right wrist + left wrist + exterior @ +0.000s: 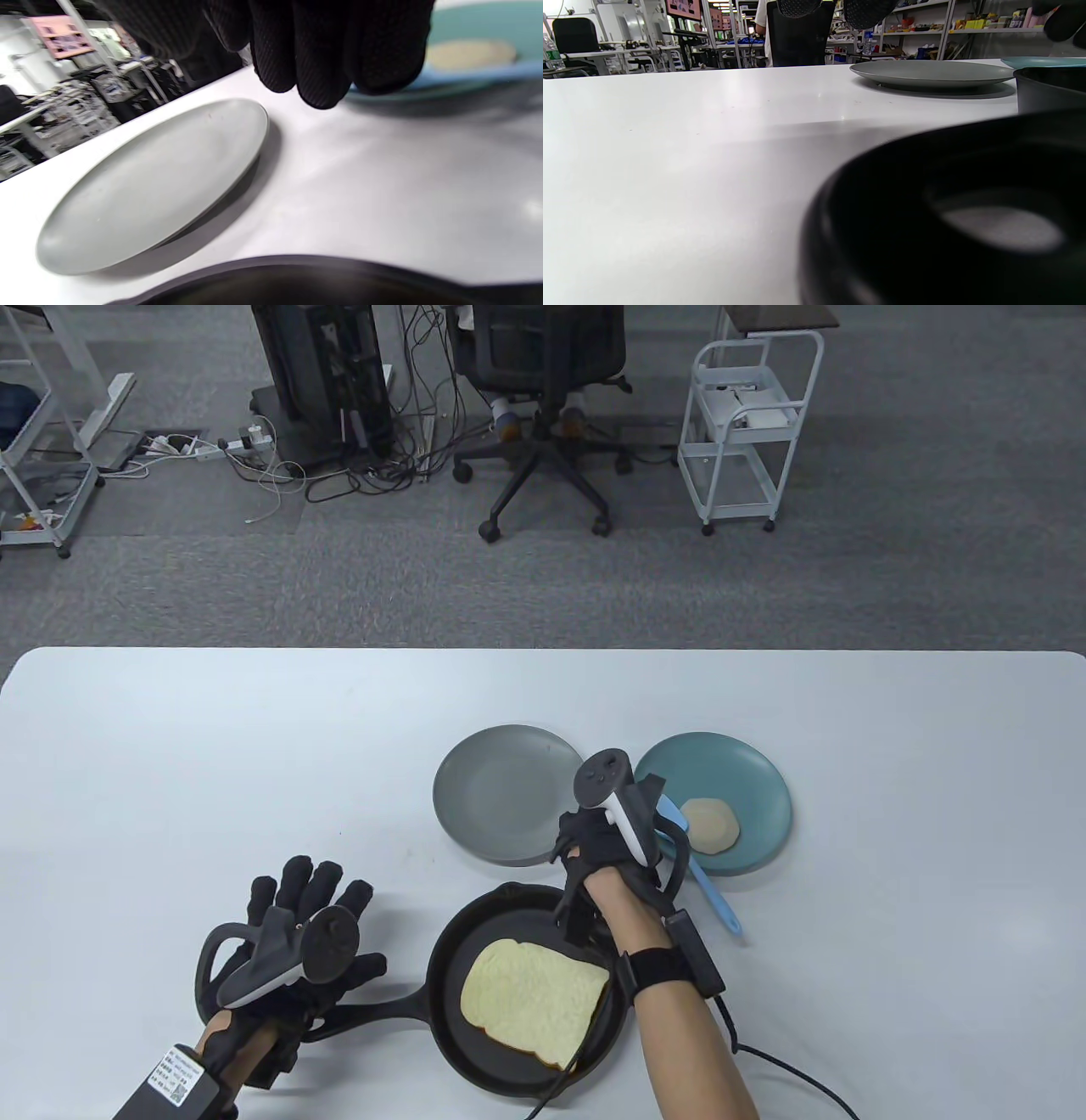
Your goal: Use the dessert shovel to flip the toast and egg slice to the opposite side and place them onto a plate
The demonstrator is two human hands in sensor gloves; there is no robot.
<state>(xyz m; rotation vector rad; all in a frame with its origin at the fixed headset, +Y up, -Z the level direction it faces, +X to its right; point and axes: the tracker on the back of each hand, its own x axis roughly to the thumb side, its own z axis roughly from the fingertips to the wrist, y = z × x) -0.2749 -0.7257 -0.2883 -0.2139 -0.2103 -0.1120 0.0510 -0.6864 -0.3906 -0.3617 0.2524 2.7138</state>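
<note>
plates: 2 — grey plate (pixel 507 795), teal plate (pixel 740 785)
pan (pixel 517 916): 1
toast (pixel 534 1003): 1
egg slice (pixel 711 824): 1
dessert shovel (pixel 708 891): 1
gloved hands: 2 — left hand (pixel 293 937), right hand (pixel 607 836)

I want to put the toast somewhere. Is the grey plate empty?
Yes, empty. The grey plate shows only bare surface in the table and right wrist views; the toast lies in the pan.

Nothing here can really be read. A white label (pixel 176 1073) with small dark print and what looks like a square code sits on the black box strapped at the left wrist, but the print is too small to make out. In the wrist views, pink posters (pixel 683 8) hang on the far wall, and their markings are too blurred to read.
</note>
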